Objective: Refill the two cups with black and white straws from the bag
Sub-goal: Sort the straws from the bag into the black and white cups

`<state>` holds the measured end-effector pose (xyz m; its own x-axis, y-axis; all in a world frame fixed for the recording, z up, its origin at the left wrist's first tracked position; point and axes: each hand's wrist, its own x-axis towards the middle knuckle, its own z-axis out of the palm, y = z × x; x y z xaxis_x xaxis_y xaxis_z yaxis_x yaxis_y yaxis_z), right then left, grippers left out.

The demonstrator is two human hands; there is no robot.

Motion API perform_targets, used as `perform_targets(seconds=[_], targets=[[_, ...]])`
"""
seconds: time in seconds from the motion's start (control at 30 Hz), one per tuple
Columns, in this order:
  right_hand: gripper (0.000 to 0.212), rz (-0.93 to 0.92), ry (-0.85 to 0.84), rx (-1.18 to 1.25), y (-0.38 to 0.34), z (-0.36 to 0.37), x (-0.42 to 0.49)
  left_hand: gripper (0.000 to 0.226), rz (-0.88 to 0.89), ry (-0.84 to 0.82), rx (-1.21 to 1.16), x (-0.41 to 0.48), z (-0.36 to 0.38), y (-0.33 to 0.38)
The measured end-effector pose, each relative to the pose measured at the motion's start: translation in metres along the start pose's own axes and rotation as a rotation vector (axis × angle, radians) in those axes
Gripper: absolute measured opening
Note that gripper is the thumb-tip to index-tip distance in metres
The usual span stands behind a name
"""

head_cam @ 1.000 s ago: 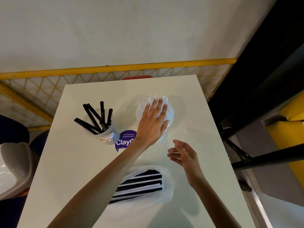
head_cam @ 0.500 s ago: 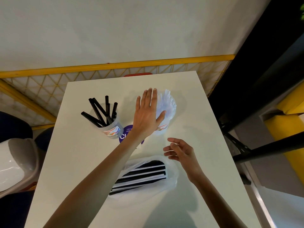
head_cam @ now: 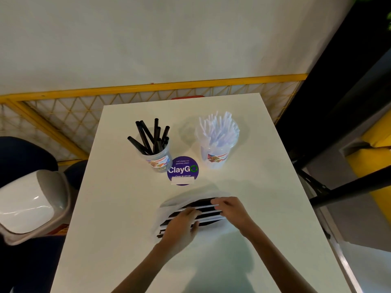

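Your bag lies across the middle of the tabletop, nearer the near edge than the far one. It is thin clear plastic, and through it the bagged straws show as alternating black and white stripes running left to right, packed side by side in a flat bundle. Your left hand lies on the left half of the bag with its fingers bent loosely over the stripes. It is blurred, so I cannot tell whether it grips anything or only rests there. Your right hand is at the bag's right end, fingers curled down onto the straw tips, with one white straw running under the fingertips. Whether you have it pinched I cannot tell. Toward the far edge stand the two cups, well apart from the bag. The left cup is clear with a colourful label and holds a loose handful of black straws splayed at angles. The right cup, with the same label, holds a dense fan of white straws. Between the cups, a little nearer you, a round purple ClayGo sticker lies flat on the top. A white chair sits off the left edge.
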<state>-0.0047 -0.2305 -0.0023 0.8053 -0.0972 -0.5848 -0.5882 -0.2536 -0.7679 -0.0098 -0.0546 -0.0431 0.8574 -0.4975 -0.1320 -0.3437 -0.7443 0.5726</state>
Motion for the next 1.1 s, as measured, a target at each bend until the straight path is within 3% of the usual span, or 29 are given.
perform_targets(seconds=[0.1, 0.3, 0.47, 0.67, 0.8, 0.93, 1.1], targets=[[0.034, 0.006, 0.024, -0.041, 0.004, 0.001, 0.0, 0.052, -0.186, -0.136, 0.056, 0.009, 0.001, -0.019], [0.038, 0.049, 0.05, -0.035, 0.005, -0.002, -0.002, 0.072, -0.04, -0.197, 0.226, 0.03, -0.001, -0.025], [0.036, 0.048, 0.066, -0.011, 0.005, -0.002, 0.002, 0.049, -0.03, -0.398, 0.133, 0.039, -0.001, -0.018], [0.029, 0.069, 0.153, 0.026, 0.002, -0.001, 0.006, 0.046, -0.171, -0.477, 0.166, 0.044, 0.005, -0.019], [0.033, 0.012, 0.181, 0.074, -0.001, -0.005, 0.004, 0.049, -0.152, -0.466, 0.1, 0.045, 0.007, -0.017], [0.025, -0.05, 0.178, 0.261, -0.009, -0.014, -0.004, 0.01, -0.128, -0.365, 0.089, 0.041, 0.002, -0.022], [0.027, -0.133, 0.229, 0.516, -0.012, -0.019, -0.007, 0.014, -0.169, -0.355, -0.015, 0.043, -0.015, -0.018]])
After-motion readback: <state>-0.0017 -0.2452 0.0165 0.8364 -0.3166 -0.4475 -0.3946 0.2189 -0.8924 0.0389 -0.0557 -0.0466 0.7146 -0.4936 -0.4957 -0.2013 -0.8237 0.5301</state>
